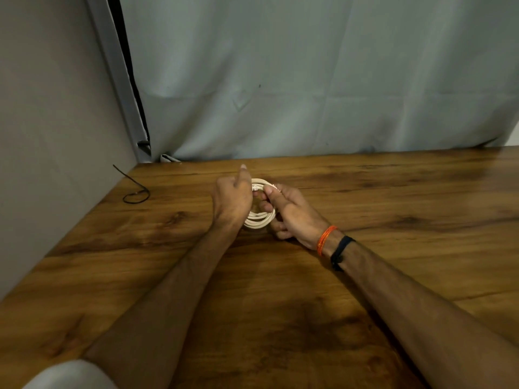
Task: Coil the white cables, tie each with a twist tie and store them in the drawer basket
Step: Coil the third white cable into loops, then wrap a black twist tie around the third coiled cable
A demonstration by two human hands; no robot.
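Nearest you, your two forearms ran out over the wooden table (365, 192) and met at the white cable (259, 219), which lay as a small flat coil between your hands, low over the tabletop – whether it touched the wood could not be told. Your right hand (292, 213) held the coil's right side, thumb and fingers curled round the loops, with one thumb tip up near the plug end at the coil's far edge. Your left hand (231, 196) had its fingers closed on the coil's left side, one finger sticking out toward the curtain (309, 80); how much cable it actually gripped was hidden behind its back.

What mattered for the tying step, as I judged it, lay farther out and to the left – the black twist tie (134, 189) sat near the table's left edge by the wall (42, 108), well apart from the coil, its long tail pointing up and away from you. Your left hand was the nearer one to it, so your right would likely have to hold the coil alone while the left reached across
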